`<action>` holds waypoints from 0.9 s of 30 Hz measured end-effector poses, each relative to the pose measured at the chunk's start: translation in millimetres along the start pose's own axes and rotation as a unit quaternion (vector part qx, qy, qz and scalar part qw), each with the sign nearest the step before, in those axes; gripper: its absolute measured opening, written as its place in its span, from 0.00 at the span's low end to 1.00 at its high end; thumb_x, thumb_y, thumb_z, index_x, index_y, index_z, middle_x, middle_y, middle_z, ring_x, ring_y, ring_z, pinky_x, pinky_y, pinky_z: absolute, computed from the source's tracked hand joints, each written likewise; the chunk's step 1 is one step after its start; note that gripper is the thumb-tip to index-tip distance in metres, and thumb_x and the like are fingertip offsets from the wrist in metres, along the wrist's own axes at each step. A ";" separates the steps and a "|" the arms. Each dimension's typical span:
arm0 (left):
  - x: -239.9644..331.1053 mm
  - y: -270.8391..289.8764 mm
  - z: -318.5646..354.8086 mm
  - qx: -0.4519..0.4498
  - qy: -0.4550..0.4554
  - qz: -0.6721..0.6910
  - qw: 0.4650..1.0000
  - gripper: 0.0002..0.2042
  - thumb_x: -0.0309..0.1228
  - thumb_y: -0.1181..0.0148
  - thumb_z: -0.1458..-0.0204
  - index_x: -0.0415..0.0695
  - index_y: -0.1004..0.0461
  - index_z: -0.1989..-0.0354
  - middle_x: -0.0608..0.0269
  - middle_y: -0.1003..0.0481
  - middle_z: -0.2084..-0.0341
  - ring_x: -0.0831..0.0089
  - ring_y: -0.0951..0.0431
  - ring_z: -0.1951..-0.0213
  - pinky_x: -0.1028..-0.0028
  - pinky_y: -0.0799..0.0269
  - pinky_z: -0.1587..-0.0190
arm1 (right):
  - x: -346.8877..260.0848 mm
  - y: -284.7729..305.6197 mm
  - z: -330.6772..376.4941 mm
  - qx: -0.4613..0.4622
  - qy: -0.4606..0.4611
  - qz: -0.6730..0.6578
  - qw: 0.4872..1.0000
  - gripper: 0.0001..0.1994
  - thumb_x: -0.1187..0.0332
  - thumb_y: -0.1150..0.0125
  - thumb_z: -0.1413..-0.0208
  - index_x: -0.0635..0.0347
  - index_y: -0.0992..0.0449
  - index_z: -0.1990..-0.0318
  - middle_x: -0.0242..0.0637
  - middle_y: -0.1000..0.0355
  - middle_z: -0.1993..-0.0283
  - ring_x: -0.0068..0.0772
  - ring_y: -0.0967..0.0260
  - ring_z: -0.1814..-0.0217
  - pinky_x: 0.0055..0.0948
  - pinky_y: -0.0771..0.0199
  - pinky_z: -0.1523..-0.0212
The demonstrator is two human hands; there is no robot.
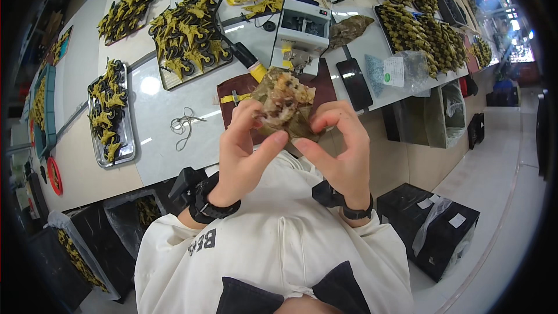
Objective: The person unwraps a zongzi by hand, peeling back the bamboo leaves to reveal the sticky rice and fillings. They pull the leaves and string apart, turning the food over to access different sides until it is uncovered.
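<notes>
In front of my chest I hold a leaf-wrapped sticky rice dumpling (pixel 286 100), its green-brown leaf folded back and the lumpy, moist filling bare on top. My left hand (pixel 247 154) pinches it from the left side, and my right hand (pixel 344 154) grips the leaf at the lower right. Both thumbs meet near its lower edge. Under it lies a dark red mat (pixel 228 117). A loose leaf (pixel 350 30) rests beyond it to the right, and a loose string (pixel 186 123) lies to the left of my left hand.
A small white bench machine (pixel 301 34) stands just beyond the dumpling, beside a black-handled tool (pixel 241 52). A black phone (pixel 354 84) lies to the right. Trays of yellow parts with black wheels (pixel 189 35) cover the left; a box (pixel 427 227) sits on the floor at right.
</notes>
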State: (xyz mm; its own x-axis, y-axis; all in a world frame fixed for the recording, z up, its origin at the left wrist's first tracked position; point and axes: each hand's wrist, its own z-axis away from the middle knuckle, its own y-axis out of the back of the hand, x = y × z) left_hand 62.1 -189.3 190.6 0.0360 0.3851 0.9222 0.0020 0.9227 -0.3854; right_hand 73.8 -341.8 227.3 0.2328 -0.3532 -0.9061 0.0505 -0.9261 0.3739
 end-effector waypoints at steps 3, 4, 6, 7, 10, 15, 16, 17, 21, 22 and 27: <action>7.2 2.4 -2.1 -0.010 -0.117 -0.180 0.977 0.18 0.26 0.39 0.63 0.34 0.34 0.62 0.61 0.36 0.67 0.70 0.40 0.60 0.75 0.44 0.58 | 10.2 -2.7 6.8 0.016 -0.044 -0.140 0.989 0.10 0.75 0.38 0.64 0.61 0.33 0.74 0.39 0.33 0.62 0.29 0.38 0.58 0.23 0.42 0.54; 12.7 3.3 -3.7 -0.023 -0.186 -0.315 0.930 0.20 0.28 0.37 0.66 0.34 0.34 0.63 0.59 0.36 0.67 0.65 0.40 0.61 0.73 0.45 0.59 | 13.6 -4.3 8.6 0.015 -0.043 -0.140 0.989 0.10 0.75 0.38 0.64 0.61 0.33 0.74 0.39 0.33 0.62 0.29 0.38 0.58 0.23 0.42 0.54; 20.6 1.1 -6.7 -0.030 -0.212 -0.392 0.895 0.22 0.34 0.35 0.68 0.36 0.33 0.64 0.56 0.37 0.67 0.59 0.41 0.61 0.68 0.46 0.58 | 21.0 -8.3 12.1 0.004 -0.141 -0.320 0.937 0.09 0.77 0.41 0.60 0.61 0.35 0.72 0.39 0.34 0.57 0.25 0.40 0.53 0.22 0.43 0.53; 20.8 0.3 -7.3 -0.039 -0.243 -0.445 0.861 0.23 0.37 0.35 0.68 0.37 0.32 0.63 0.57 0.36 0.66 0.59 0.41 0.61 0.66 0.47 0.58 | 27.0 -6.1 14.0 -0.032 -0.149 -0.359 0.921 0.08 0.77 0.44 0.56 0.61 0.38 0.71 0.35 0.35 0.59 0.22 0.41 0.55 0.20 0.43 0.54; 28.1 -1.8 -8.3 -0.051 -0.274 -0.514 0.811 0.26 0.48 0.37 0.67 0.40 0.31 0.64 0.56 0.36 0.64 0.58 0.43 0.60 0.62 0.49 0.57 | 30.1 -6.1 13.1 -0.048 -0.189 -0.451 0.871 0.08 0.78 0.46 0.55 0.59 0.39 0.72 0.31 0.38 0.63 0.17 0.43 0.60 0.18 0.43 0.57; 46.8 1.6 -9.9 -0.070 -0.275 -0.510 0.812 0.24 0.48 0.40 0.64 0.39 0.29 0.66 0.54 0.36 0.65 0.59 0.43 0.60 0.65 0.47 0.57 | 37.1 -11.2 15.9 -0.048 -0.206 -0.522 0.827 0.08 0.79 0.47 0.57 0.58 0.40 0.73 0.27 0.41 0.66 0.14 0.46 0.65 0.16 0.43 0.61; 48.7 1.9 -10.4 -0.087 -0.260 -0.478 0.835 0.23 0.46 0.40 0.63 0.38 0.29 0.66 0.54 0.36 0.65 0.59 0.43 0.61 0.66 0.46 0.58 | 36.0 -11.8 15.9 -0.032 -0.200 -0.535 0.820 0.08 0.80 0.48 0.57 0.58 0.40 0.73 0.26 0.41 0.67 0.14 0.46 0.65 0.16 0.44 0.62; 48.1 2.9 -10.3 -0.087 -0.261 -0.479 0.834 0.23 0.46 0.40 0.63 0.38 0.29 0.66 0.54 0.36 0.65 0.59 0.43 0.61 0.66 0.46 0.58 | 35.9 -11.8 15.9 -0.032 -0.199 -0.535 0.820 0.08 0.80 0.48 0.57 0.58 0.40 0.73 0.26 0.41 0.67 0.14 0.46 0.65 0.16 0.44 0.62; 44.5 5.5 -15.8 -0.104 -0.204 -0.323 0.918 0.16 0.37 0.44 0.59 0.37 0.28 0.66 0.56 0.33 0.66 0.63 0.40 0.62 0.70 0.44 0.58 | 36.9 -10.1 17.8 -0.036 -0.186 -0.556 0.809 0.08 0.81 0.49 0.59 0.58 0.41 0.74 0.28 0.40 0.67 0.15 0.44 0.64 0.17 0.43 0.60; 43.9 5.5 -17.3 -0.108 -0.194 -0.310 0.925 0.14 0.34 0.45 0.58 0.37 0.28 0.65 0.56 0.32 0.66 0.64 0.39 0.62 0.70 0.44 0.57 | 37.2 -9.3 18.8 -0.034 -0.177 -0.542 0.821 0.08 0.81 0.49 0.59 0.59 0.41 0.74 0.29 0.39 0.66 0.16 0.43 0.63 0.18 0.42 0.60; 35.7 3.9 -13.8 -0.065 -0.211 -0.308 0.925 0.11 0.29 0.44 0.58 0.37 0.28 0.66 0.58 0.31 0.66 0.66 0.39 0.60 0.72 0.44 0.56 | 23.1 -1.7 19.5 -0.048 -0.133 -0.455 0.879 0.09 0.82 0.48 0.59 0.60 0.40 0.74 0.37 0.37 0.61 0.20 0.41 0.60 0.21 0.39 0.59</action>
State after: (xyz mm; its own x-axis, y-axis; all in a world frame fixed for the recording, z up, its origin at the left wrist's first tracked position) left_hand 77.2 -172.1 221.6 -0.4043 -0.2170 0.8885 0.0130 0.9700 0.2428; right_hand 60.1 -351.0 201.8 -0.1812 0.4981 -0.8480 0.1831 -0.8301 -0.5267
